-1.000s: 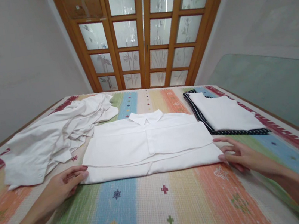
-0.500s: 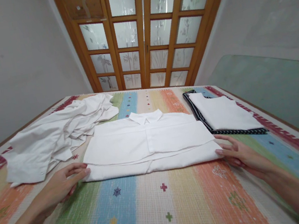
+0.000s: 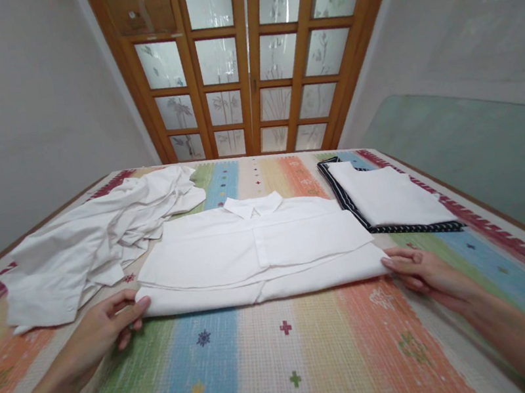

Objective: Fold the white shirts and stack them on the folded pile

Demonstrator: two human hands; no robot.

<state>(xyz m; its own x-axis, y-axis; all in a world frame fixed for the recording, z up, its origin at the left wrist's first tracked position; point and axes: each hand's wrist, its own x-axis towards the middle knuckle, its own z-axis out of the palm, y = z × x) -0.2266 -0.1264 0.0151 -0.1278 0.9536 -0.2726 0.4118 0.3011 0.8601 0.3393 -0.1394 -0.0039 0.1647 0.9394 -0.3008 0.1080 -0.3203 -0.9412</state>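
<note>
A white collared shirt (image 3: 231, 251) lies folded into a wide band in front of me, its collar at the far side. My left hand (image 3: 115, 318) pinches the near left corner of the shirt between thumb and fingers. At the near right corner, my right hand (image 3: 418, 271) grips the shirt the same way. The near folded edge is stretched straight between both hands.
A crumpled white garment (image 3: 77, 252) lies at the left. On the right, a folded white cloth (image 3: 386, 193) rests on a black patterned one (image 3: 411, 227). A striped, colourful cover (image 3: 270, 368) spreads underneath. Wooden glazed doors (image 3: 245, 59) stand behind.
My left hand has shifted slightly outward and the near edge of the shirt looks tauter. My right hand has tightened at its corner. The view has moved a little.
</note>
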